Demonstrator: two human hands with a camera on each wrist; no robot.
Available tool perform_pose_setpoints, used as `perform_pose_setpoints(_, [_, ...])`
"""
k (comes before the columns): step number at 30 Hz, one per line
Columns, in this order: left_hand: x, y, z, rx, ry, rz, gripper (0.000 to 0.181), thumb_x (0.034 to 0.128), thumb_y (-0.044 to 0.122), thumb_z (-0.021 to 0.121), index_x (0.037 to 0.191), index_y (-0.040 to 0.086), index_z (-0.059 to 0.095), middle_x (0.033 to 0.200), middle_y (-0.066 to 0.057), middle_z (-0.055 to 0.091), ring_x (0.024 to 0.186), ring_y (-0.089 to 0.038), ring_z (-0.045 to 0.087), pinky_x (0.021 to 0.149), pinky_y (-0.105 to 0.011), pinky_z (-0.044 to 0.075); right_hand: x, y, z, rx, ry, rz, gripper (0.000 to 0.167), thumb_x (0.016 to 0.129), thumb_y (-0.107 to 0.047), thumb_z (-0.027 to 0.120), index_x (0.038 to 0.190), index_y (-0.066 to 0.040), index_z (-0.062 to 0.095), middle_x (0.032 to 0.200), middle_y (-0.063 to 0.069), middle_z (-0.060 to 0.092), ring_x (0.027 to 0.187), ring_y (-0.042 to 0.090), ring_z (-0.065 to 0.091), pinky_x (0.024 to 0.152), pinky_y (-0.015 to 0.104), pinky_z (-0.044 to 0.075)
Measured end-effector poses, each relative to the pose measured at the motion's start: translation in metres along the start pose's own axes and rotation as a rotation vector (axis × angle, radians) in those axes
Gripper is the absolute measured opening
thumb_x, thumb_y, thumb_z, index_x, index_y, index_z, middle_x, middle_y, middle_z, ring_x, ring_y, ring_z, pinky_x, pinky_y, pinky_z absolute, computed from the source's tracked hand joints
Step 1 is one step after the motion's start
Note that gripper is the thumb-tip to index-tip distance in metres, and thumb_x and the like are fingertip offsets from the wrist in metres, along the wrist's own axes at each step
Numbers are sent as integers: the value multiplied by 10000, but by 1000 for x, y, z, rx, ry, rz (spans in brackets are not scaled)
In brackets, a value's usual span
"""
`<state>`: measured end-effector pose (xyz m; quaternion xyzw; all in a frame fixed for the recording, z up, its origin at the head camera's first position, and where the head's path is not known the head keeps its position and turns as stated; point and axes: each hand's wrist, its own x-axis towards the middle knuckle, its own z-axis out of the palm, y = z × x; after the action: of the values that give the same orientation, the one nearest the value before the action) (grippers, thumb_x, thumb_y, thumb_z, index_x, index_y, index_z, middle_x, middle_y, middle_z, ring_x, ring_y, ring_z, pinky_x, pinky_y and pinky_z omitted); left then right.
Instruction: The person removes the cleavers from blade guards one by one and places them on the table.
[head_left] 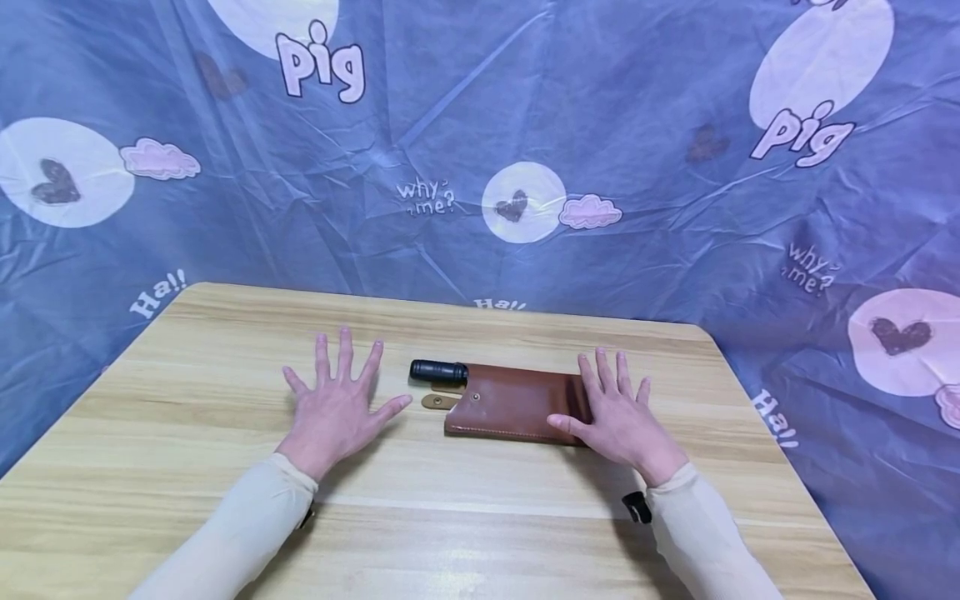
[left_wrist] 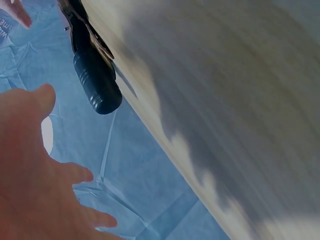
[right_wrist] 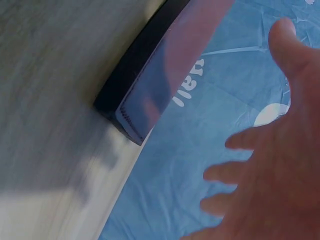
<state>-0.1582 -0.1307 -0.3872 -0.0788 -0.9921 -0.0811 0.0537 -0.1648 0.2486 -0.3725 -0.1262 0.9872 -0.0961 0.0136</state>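
A brown leather sheath (head_left: 517, 404) lies flat on the wooden table, a black handle (head_left: 438, 372) sticking out of its left end beside a tan snap strap (head_left: 439, 402). My left hand (head_left: 333, 417), fingers spread, is left of the handle and holds nothing; the left wrist view shows the handle (left_wrist: 97, 82) apart from this hand (left_wrist: 40, 170). Over the sheath's right end in the head view is my spread right hand (head_left: 618, 412). In the right wrist view a gap shows between the sheath (right_wrist: 160, 70) and that hand (right_wrist: 280, 150).
The wooden table (head_left: 390, 533) has its far edge near a blue printed cloth (head_left: 450, 100) that hangs behind and at both sides. Light sleeves (head_left: 240, 517) cover both forearms, and a black strap piece (head_left: 637, 507) shows by the right wrist.
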Motion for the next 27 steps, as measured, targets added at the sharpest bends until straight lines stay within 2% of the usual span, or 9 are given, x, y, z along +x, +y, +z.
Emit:
perform_pose_setpoints(6, [9, 6, -2, -41, -3, 64, 899, 923, 664, 475, 1558, 77, 226, 1587, -261, 65, 1409, -529, 43, 1047, -736, 112, 7, -1, 4, 24, -6, -75, 1079, 829, -702, 595, 1546, 0, 200, 1588, 261, 82, 1441, 446, -44, 1062, 728, 28])
perform_pose_setpoints(11, [18, 9, -2, -50, 44, 167, 825, 929, 513, 606, 1477, -46, 344, 1506, -300, 294, 1378, -486, 257, 1114, -595, 215, 12, -1, 7, 50, 8, -124, 1091, 785, -673, 674, 1518, 28, 272, 1564, 275, 184, 1438, 461, 61, 1078, 704, 96])
perform_pose_setpoints(14, [24, 12, 0, -70, 67, 212, 787, 926, 432, 652, 1440, -90, 368, 1455, -303, 373, 1347, -452, 338, 1129, -518, 244, 16, 0, 9, 60, 11, -154, 1116, 749, -667, 714, 1500, 47, 299, 1543, 278, 238, 1428, 468, 121, 1087, 684, 135])
perform_pose_setpoints(20, [37, 16, 1, -154, 79, 283, 694, 914, 288, 702, 1405, -105, 409, 1410, -264, 448, 1306, -390, 416, 1086, -477, 343, 22, 2, 13, 77, 1, -177, 1174, 677, -656, 780, 1479, 70, 323, 1520, 275, 286, 1415, 471, 168, 1086, 680, 149])
perform_pose_setpoints(24, [47, 20, 0, -215, 63, 340, 639, 901, 234, 720, 1390, -78, 451, 1404, -225, 470, 1303, -359, 430, 1101, -459, 328, 25, 3, 15, 90, -13, -191, 1182, 657, -631, 809, 1479, 67, 325, 1523, 269, 278, 1420, 469, 144, 1078, 696, 135])
perform_pose_setpoints(27, [54, 22, -1, -257, 51, 357, 595, 907, 221, 714, 1379, -54, 478, 1405, -205, 475, 1309, -344, 426, 1112, -450, 312, 26, 3, 16, 114, -31, -206, 1184, 649, -605, 829, 1481, 65, 319, 1527, 266, 266, 1417, 472, 142, 1094, 664, 160])
